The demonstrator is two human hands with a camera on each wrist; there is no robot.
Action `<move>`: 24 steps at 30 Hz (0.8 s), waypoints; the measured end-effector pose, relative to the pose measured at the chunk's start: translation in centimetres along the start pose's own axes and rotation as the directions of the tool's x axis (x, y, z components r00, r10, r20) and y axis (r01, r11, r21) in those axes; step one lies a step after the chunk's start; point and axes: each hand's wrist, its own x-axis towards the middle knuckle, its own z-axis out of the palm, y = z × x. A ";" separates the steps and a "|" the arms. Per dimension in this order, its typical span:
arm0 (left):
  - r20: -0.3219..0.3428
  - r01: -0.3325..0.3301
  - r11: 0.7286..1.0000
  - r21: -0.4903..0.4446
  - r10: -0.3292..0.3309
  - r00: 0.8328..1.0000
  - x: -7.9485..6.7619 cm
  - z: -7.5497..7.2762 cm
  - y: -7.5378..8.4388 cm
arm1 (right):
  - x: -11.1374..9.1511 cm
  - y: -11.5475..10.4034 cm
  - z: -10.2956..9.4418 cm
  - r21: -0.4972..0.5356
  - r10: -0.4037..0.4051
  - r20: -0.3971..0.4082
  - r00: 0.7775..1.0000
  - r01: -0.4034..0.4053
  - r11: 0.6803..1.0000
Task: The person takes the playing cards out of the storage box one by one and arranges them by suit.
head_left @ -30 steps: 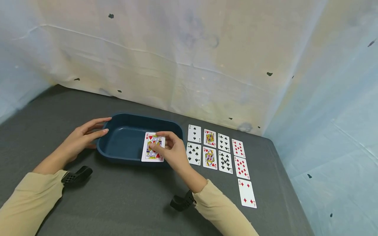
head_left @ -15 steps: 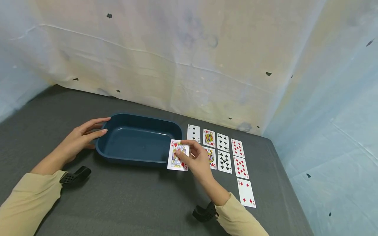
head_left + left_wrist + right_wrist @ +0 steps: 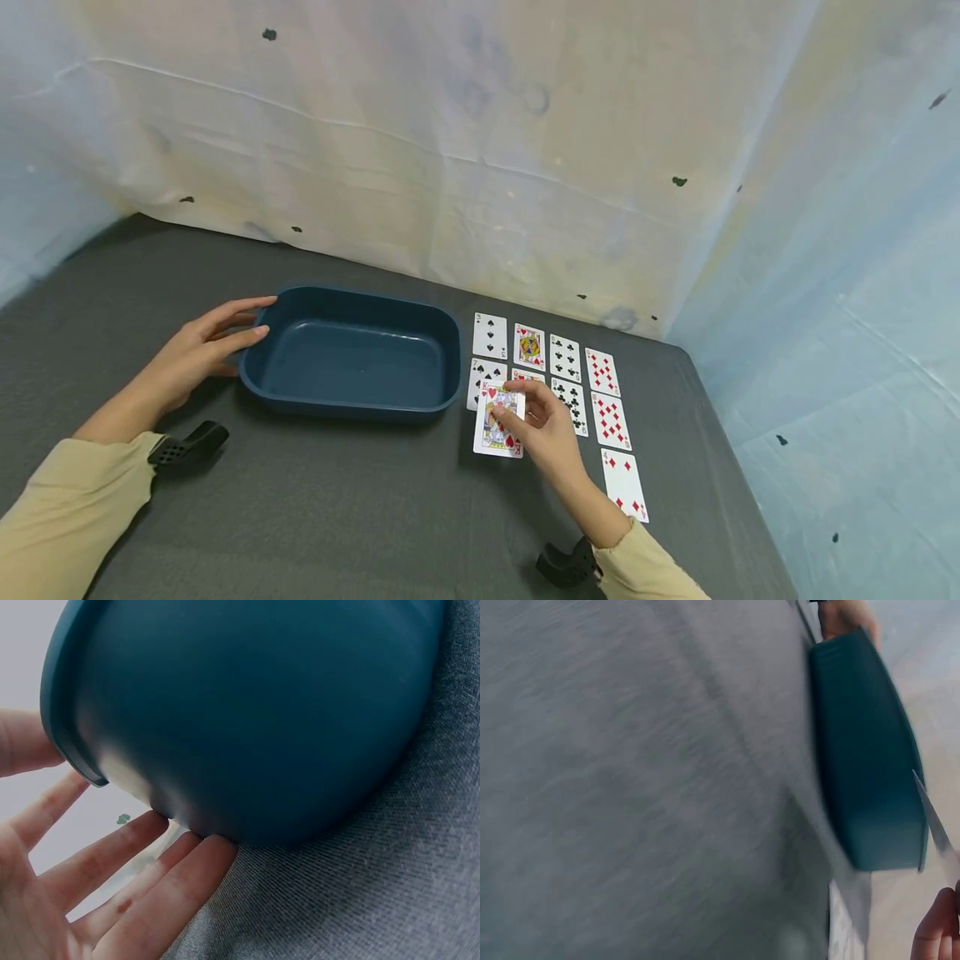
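Observation:
My right hand [image 3: 551, 425] pinches a king of hearts playing card [image 3: 491, 437] between thumb and fingers, face up. The card is over the table just right of a dark blue plastic bin [image 3: 352, 410], its upper edge overlapping the seven of spades [image 3: 480, 371]. In the right wrist view, this king [image 3: 932, 817] shows nearly edge-on, beside the bin [image 3: 866, 757]. At the bin's left end rests my left hand [image 3: 191, 354], fingers fairly straight. Its fingertips [image 3: 214, 851] touch the outer wall and rim in the left wrist view.
Right of the bin, face-up cards lie in columns by suit: spades [image 3: 490, 336], hearts [image 3: 529, 346], clubs [image 3: 565, 357] and diamonds [image 3: 611, 421]. My right hand partly covers the hearts column. A pale cloth backdrop [image 3: 420, 167] rises behind the dark grey table [image 3: 337, 500].
My right hand has carried the king of hearts rightward, from over the bin to beside the card columns. My left hand stays at the bin's left end.

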 end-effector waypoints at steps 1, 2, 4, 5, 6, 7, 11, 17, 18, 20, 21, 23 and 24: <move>-0.001 0.001 1.000 0.000 -0.001 1.000 0.0 0.0 0.0 | -0.1 0.3 -0.2 -0.004 0.006 -0.003 1.000 -0.006 1.000; -0.001 0.001 1.000 -0.001 -0.001 1.000 0.0 0.0 0.0 | -0.2 0.6 -0.4 -0.011 0.010 -0.007 1.000 -0.010 1.000; -0.002 0.002 1.000 -0.002 -0.002 1.000 0.1 0.0 0.0 | -0.4 1.2 -0.9 -0.026 0.018 -0.018 1.000 -0.018 0.999; -0.001 0.003 1.000 -0.002 -0.003 1.000 0.1 0.0 0.0 | -0.6 1.5 -1.1 -0.035 0.023 -0.024 0.999 -0.024 0.999; -0.002 0.004 1.000 -0.001 -0.004 1.000 0.1 0.0 0.0 | -0.7 1.9 -1.3 -0.044 0.027 -0.030 0.999 -0.028 0.999; -0.001 0.005 1.000 -0.001 -0.005 1.000 0.1 0.0 0.0 | -0.8 2.2 -1.6 -0.051 0.031 -0.034 0.999 -0.033 0.998; -0.001 0.007 1.000 0.010 -0.007 1.000 0.2 0.0 -0.1 | -1.3 3.3 -2.4 -0.085 0.044 -0.036 0.998 -0.047 0.995; -0.009 0.006 1.000 0.020 -0.006 1.000 0.2 0.0 -0.2 | -2.0 4.4 -3.3 -0.106 0.062 -0.043 0.997 -0.066 0.992; -0.010 0.005 1.000 0.020 -0.005 1.000 0.2 0.0 -0.2 | -2.1 4.5 -3.4 -0.111 0.068 -0.044 0.997 -0.072 0.991; -0.011 0.003 1.000 0.020 -0.003 1.000 0.2 0.0 -0.2 | -2.2 4.7 -3.7 -0.117 0.083 -0.045 0.995 -0.088 0.989; -0.011 0.002 1.000 0.020 -0.002 1.000 0.2 0.0 -0.2 | -2.3 4.8 -3.8 -0.126 0.090 -0.046 0.995 -0.095 0.987; -0.011 0.000 1.000 0.020 0.000 1.000 0.2 0.0 -0.2 | -2.4 4.8 -4.0 -0.142 0.093 -0.043 0.995 -0.098 0.985; -0.011 0.000 1.000 0.019 0.000 1.000 0.2 0.0 -0.2 | -2.4 4.9 -4.1 -0.155 0.094 -0.043 0.995 -0.099 0.983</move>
